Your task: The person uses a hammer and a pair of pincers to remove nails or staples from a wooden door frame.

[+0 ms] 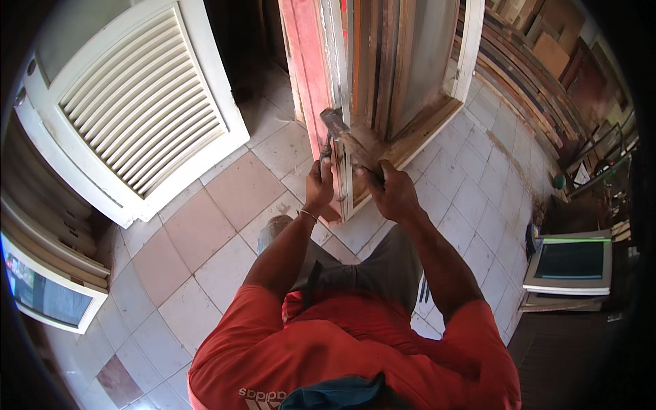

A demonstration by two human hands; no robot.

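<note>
My right hand (393,193) is closed round the handle of a hammer (357,149). The hammer slants up to the left, its dark head over the edge of a red-and-white painted wooden frame (311,75). My left hand (319,186) grips a slim dark tool (326,147) that points upward along that frame. Its kind, perhaps a chisel or screwdriver, I cannot make out. The hammer head lies close to the tool's upper end; whether they touch is unclear. The frame's lower end stands near the tiled floor, between my hands and knees.
A white louvred door (140,102) leans at the left, with a framed glass panel (51,290) below it. Behind the work stands a wooden cabinet (427,130) with upright boards. Stacked planks (526,85) fill the far right; a dark-screened panel (570,260) lies nearer.
</note>
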